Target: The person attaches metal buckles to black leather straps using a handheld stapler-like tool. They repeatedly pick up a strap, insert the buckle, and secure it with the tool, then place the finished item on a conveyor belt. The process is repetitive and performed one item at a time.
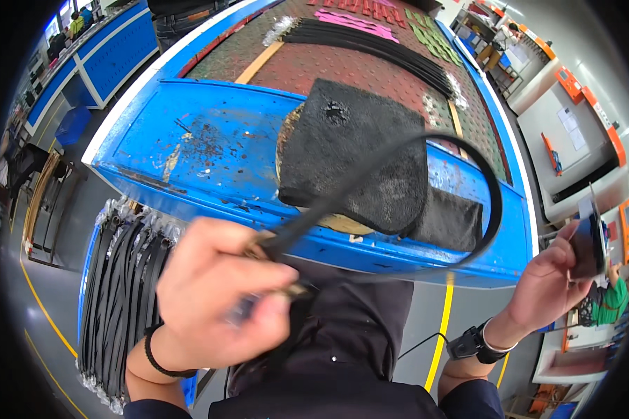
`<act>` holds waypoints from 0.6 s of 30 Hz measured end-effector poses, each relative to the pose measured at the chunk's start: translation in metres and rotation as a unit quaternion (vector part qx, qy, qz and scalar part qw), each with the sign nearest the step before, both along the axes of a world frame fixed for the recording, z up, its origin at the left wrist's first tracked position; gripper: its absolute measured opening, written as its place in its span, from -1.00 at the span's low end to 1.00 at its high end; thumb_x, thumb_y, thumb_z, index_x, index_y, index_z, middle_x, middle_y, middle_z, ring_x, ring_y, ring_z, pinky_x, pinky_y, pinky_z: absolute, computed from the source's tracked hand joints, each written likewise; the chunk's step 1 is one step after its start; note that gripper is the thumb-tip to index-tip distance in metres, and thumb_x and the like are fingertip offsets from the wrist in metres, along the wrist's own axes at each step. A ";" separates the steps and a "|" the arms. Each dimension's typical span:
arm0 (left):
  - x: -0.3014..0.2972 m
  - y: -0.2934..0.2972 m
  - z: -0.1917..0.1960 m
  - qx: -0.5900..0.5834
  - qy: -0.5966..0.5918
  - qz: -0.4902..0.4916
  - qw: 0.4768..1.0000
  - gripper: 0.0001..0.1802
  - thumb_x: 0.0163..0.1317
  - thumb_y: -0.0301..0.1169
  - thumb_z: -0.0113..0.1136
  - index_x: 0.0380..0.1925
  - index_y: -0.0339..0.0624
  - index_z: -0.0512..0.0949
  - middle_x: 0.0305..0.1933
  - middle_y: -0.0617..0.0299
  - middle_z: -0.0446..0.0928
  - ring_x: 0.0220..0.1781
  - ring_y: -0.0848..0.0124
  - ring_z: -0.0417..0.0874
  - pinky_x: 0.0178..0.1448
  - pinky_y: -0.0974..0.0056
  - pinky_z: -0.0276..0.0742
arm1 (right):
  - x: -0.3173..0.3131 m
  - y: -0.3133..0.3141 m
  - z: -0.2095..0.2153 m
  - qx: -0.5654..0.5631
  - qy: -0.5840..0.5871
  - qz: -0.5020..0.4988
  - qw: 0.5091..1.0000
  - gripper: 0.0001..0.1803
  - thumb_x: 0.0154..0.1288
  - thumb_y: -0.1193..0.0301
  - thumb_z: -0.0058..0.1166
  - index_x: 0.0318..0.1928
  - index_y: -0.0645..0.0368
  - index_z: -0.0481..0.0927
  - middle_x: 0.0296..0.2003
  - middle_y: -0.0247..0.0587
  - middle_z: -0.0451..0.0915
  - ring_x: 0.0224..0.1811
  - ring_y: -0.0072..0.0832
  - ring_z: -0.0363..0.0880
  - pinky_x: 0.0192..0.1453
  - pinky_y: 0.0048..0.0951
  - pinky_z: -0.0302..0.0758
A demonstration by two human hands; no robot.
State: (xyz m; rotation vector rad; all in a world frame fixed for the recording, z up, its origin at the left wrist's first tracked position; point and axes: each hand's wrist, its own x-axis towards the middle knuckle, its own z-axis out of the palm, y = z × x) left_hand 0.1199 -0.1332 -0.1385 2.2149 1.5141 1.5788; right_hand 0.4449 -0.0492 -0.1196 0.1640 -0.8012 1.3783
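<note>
My left hand (220, 293) is closed around the buckle end of a black belt (461, 157), which loops up over the blue bench (189, 150) and curves down to the right. My right hand (548, 283) is out at the right edge, pinching a small dark flat object (587, 244) that may be the belt's other end; blur hides the detail. A black pad (353, 153) lies on a round wooden block on the bench, just beyond my left hand.
A rack of several black belts (122, 293) hangs at my lower left. A perforated table (342, 66) behind the bench carries more belts, pink and green pieces. Grey and orange machines (573, 133) stand at the right. A yellow floor line (440, 335) runs beneath.
</note>
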 end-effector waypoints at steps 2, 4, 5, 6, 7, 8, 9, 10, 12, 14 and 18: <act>-0.016 -0.005 -0.017 0.015 -0.064 0.086 0.994 -0.81 -0.05 -0.46 0.15 -0.39 -0.28 0.47 -0.37 0.16 0.40 -0.45 0.44 0.43 -0.39 0.42 0.34 | 0.002 0.019 0.002 -0.015 -0.064 -0.059 0.996 -0.48 0.22 0.49 -0.02 0.13 0.41 0.13 -0.04 -0.17 0.33 -0.21 -0.51 0.35 0.01 -0.44 0.40; -0.017 -0.009 -0.023 -0.040 -0.434 0.033 0.899 -0.79 0.14 -0.36 0.08 -0.31 -0.27 0.39 -0.36 0.22 0.37 -0.44 0.53 0.38 -0.41 0.45 0.33 | 0.000 0.033 0.004 -0.062 -0.161 -0.156 0.973 -0.53 0.24 0.47 -0.02 0.11 0.39 0.19 -0.03 -0.14 0.39 -0.08 -0.47 0.43 0.06 -0.41 0.44; -0.022 -0.009 -0.023 -0.035 -0.463 0.015 0.886 -0.79 0.18 -0.34 0.07 -0.31 -0.26 0.37 -0.35 0.23 0.35 -0.45 0.56 0.36 -0.43 0.46 0.31 | -0.013 0.040 0.002 -0.082 -0.193 -0.176 0.962 -0.54 0.24 0.46 -0.02 0.11 0.35 0.21 0.00 -0.12 0.39 -0.02 -0.41 0.43 0.06 -0.36 0.46; -0.026 -0.010 -0.024 -0.030 -0.489 0.001 0.872 -0.78 0.22 -0.32 0.05 -0.30 -0.25 0.35 -0.35 0.25 0.34 -0.45 0.59 0.34 -0.44 0.48 0.30 | -0.040 0.047 0.001 -0.104 -0.224 -0.193 0.950 -0.55 0.24 0.45 -0.01 0.10 0.31 0.24 0.02 -0.09 0.39 0.05 -0.35 0.43 0.06 -0.31 0.47; -0.026 -0.011 -0.026 -0.005 -0.509 0.024 0.860 -0.79 0.22 -0.32 0.05 -0.33 -0.24 0.34 -0.35 0.25 0.34 -0.47 0.59 0.32 -0.46 0.46 0.29 | -0.058 0.054 -0.002 -0.092 -0.277 -0.158 0.943 -0.55 0.23 0.44 0.01 0.11 0.27 0.25 0.02 -0.09 0.38 0.03 -0.35 0.43 0.06 -0.30 0.47; -0.031 -0.012 -0.031 0.011 -0.514 0.033 0.857 -0.79 0.22 -0.31 0.05 -0.33 -0.24 0.33 -0.40 0.26 0.33 -0.50 0.60 0.30 -0.47 0.47 0.25 | -0.071 0.058 -0.002 -0.080 -0.331 -0.131 0.931 -0.54 0.22 0.44 0.03 0.11 0.24 0.27 0.01 -0.09 0.38 0.02 -0.35 0.43 0.06 -0.29 0.47; -0.032 -0.015 -0.030 0.021 -0.502 0.033 0.864 -0.79 0.22 -0.32 0.05 -0.34 -0.23 0.33 -0.41 0.26 0.32 -0.51 0.60 0.28 -0.48 0.47 0.23 | -0.084 0.064 -0.002 -0.100 -0.367 -0.113 0.918 -0.53 0.20 0.42 0.06 0.11 0.24 0.27 0.00 -0.12 0.39 0.00 -0.37 0.44 0.06 -0.29 0.46; -0.031 -0.015 -0.031 0.027 -0.494 0.025 0.869 -0.79 0.21 -0.32 0.05 -0.35 -0.22 0.32 -0.42 0.26 0.31 -0.52 0.60 0.27 -0.49 0.48 0.20 | -0.091 0.070 -0.002 -0.125 -0.405 -0.102 0.900 -0.51 0.19 0.41 0.09 0.10 0.24 0.27 -0.02 -0.15 0.40 -0.02 -0.39 0.44 0.06 -0.30 0.45; -0.024 -0.012 -0.033 0.034 -0.455 0.038 0.889 -0.79 0.20 -0.34 0.05 -0.39 -0.22 0.29 -0.46 0.27 0.25 -0.53 0.61 0.25 -0.51 0.50 0.15 | -0.100 0.083 -0.010 -0.084 -0.478 -0.124 0.865 -0.46 0.16 0.37 0.14 0.11 0.24 0.27 -0.06 -0.18 0.42 -0.03 -0.45 0.42 0.04 -0.37 0.43; -0.022 -0.012 -0.039 0.049 -0.396 0.052 0.915 -0.79 0.20 -0.35 0.04 -0.40 -0.23 0.28 -0.47 0.27 0.23 -0.53 0.61 0.25 -0.52 0.50 0.15 | -0.100 0.090 -0.007 -0.048 -0.581 -0.147 0.799 -0.42 0.15 0.31 0.17 0.11 0.26 0.27 -0.08 -0.21 0.44 -0.04 -0.52 0.40 0.05 -0.44 0.38; -0.013 -0.012 -0.047 0.040 -0.335 0.085 0.938 -0.74 0.11 -0.33 0.12 -0.44 -0.24 0.28 -0.40 0.21 0.20 -0.48 0.54 0.27 -0.51 0.53 0.17 | -0.061 0.104 -0.033 -0.005 -0.697 -0.231 0.679 -0.33 0.15 0.24 0.17 0.18 0.31 0.24 0.05 -0.07 0.42 0.15 -0.36 0.34 0.21 -0.41 0.24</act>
